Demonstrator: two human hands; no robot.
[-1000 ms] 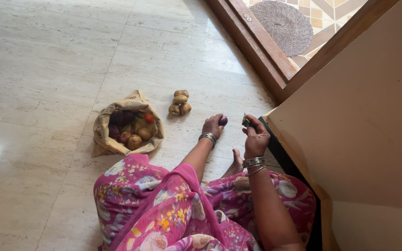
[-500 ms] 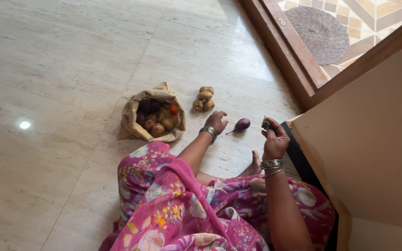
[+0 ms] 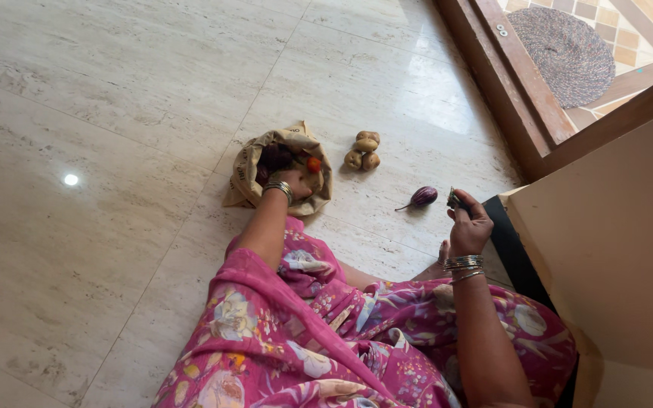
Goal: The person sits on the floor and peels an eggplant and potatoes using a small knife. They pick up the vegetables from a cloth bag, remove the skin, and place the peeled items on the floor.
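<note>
1. Head view: left hand [image 3: 294, 183] reaches into the brown sack [image 3: 247, 170] of vegetables; its grip is hidden, I cannot tell.
2. Right hand [image 3: 468, 225] grips a small dark object [image 3: 455, 199] near the eggplant [image 3: 422, 196].
3. Risk: the soft sack may tip, spilling vegetables toward the 3 potatoes [image 3: 363, 150].

Left hand [image 3: 294, 183] outstretched, right hand [image 3: 468, 227] raised, closed.

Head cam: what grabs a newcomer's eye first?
The left hand sunk in a brown sack of vegetables on the pale floor. Right of it lie three potatoes and a small purple eggplant; the right hand grips something small and dark.
</note>
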